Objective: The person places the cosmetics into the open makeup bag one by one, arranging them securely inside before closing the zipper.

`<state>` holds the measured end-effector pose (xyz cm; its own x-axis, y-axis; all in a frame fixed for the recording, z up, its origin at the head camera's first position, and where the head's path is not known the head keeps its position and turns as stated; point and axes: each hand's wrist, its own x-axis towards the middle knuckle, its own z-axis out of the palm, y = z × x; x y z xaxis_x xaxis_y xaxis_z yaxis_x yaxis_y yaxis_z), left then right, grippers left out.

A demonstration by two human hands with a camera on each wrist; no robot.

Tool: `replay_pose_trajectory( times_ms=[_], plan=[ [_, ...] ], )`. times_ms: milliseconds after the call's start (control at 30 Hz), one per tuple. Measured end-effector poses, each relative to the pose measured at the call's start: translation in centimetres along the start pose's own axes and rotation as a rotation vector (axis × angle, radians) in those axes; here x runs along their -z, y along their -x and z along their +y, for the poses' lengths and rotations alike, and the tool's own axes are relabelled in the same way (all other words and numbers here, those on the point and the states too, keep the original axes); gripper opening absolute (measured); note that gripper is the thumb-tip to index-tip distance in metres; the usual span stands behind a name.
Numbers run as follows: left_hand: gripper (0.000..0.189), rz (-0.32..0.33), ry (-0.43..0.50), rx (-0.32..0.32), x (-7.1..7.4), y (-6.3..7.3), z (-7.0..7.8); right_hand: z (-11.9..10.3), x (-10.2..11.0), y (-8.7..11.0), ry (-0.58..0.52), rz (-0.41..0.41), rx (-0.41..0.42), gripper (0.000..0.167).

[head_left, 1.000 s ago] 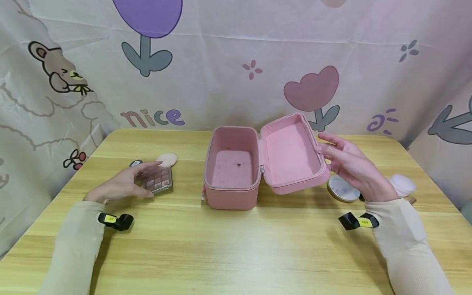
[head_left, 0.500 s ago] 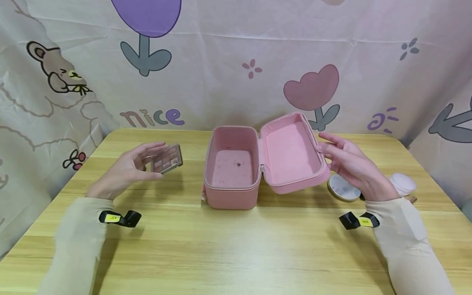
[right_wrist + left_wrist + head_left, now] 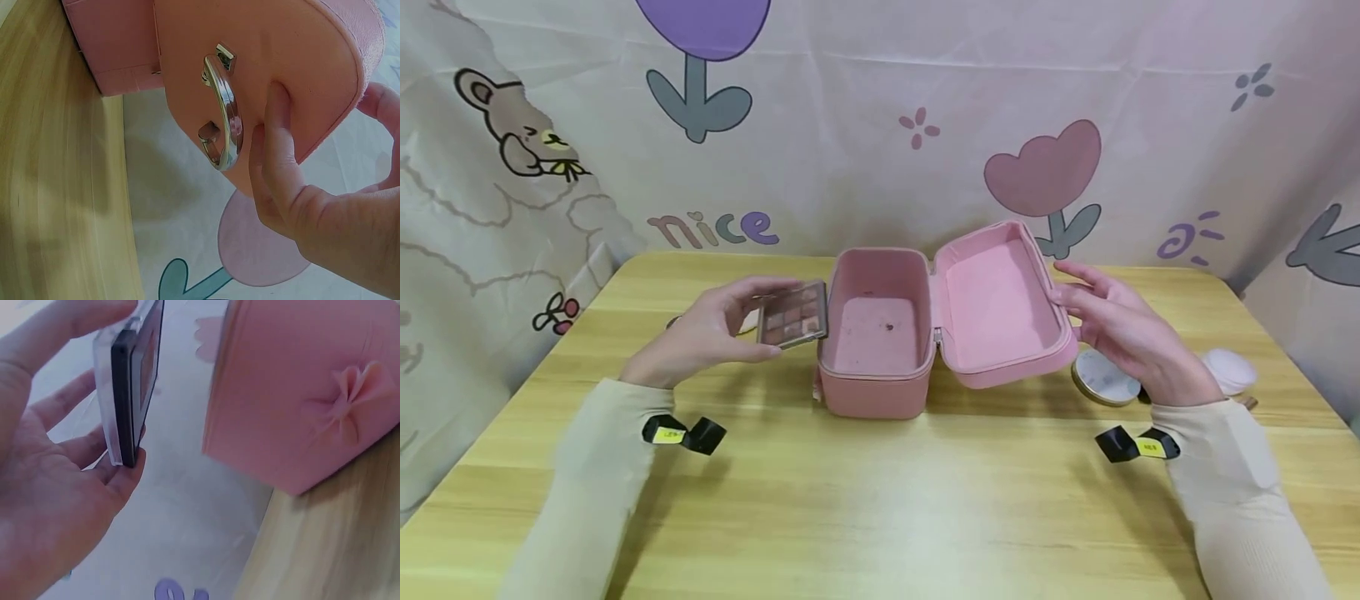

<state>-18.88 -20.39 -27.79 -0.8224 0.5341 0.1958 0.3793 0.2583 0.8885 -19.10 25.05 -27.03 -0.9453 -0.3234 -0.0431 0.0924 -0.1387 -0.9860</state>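
My left hand (image 3: 707,329) pinches a clear-covered eyeshadow palette (image 3: 793,317) with rows of brownish pans, thumb on the near side and fingers on the far side. Tilted, it hangs at the left rim of a pink cosmetic case (image 3: 876,398), overlapping that rim in the head view. The left wrist view shows the palette (image 3: 128,394) edge-on, beside the case wall with its pink bow (image 3: 344,403). My right hand (image 3: 1131,337) holds the outer edge of the hinged lid (image 3: 1000,300), which is swung out to the right. A silver handle (image 3: 228,112) sits on its outside.
Right of the lid lie a round patterned compact (image 3: 1105,377), a whitish round item (image 3: 1228,371) and a small brown tip (image 3: 1249,403). A beige round pad (image 3: 750,322) is partly hidden behind my left hand. A printed cloth (image 3: 850,167) hangs behind the table (image 3: 880,517).
My left hand has picked the eyeshadow palette up off the table and carried it right, to the case's left rim. The right hand stays at the lid; the head view has shifted slightly.
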Motion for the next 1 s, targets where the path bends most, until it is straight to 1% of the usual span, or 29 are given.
replay_pose_trajectory(
  times_ms=[133,200,333,433,533,600,700,767,1000],
  plan=[
    [0.069,-0.045,-0.088,-0.029,-1.0,-1.1,0.2,-0.1,-0.1,0.0,0.014,0.004,-0.004,0.076],
    [0.069,-0.051,-0.097,-0.032,-1.3,-1.4,0.2,-0.1,-0.2,-0.1,0.025,-0.001,-0.011,0.077],
    [0.072,-0.062,-0.119,-0.007,-1.5,-2.1,0.4,-0.2,-0.4,-0.2,0.044,-0.015,-0.006,0.076],
    [0.075,-0.081,-0.137,0.023,-1.6,-3.0,0.6,-0.2,-0.1,-0.1,0.043,-0.022,0.006,0.075],
    [0.078,-0.091,-0.161,0.035,-1.7,-3.8,0.8,-0.2,0.1,0.0,0.04,-0.027,0.007,0.074],
    [0.078,-0.091,-0.17,0.025,-2.0,-4.1,1.0,-0.2,0.2,0.0,0.041,-0.028,0.005,0.074],
    [0.078,-0.091,-0.177,-0.021,-2.7,-4.6,1.1,-0.2,0.2,0.0,0.045,-0.028,0.005,0.075],
    [0.078,-0.095,-0.184,-0.037,-3.2,-4.8,1.3,-0.2,0.2,0.0,0.047,-0.031,0.007,0.076],
    [0.08,-0.138,-0.24,-0.026,-4.6,-5.5,2.2,-0.2,0.1,0.1,0.057,-0.039,0.013,0.074]
  ],
)
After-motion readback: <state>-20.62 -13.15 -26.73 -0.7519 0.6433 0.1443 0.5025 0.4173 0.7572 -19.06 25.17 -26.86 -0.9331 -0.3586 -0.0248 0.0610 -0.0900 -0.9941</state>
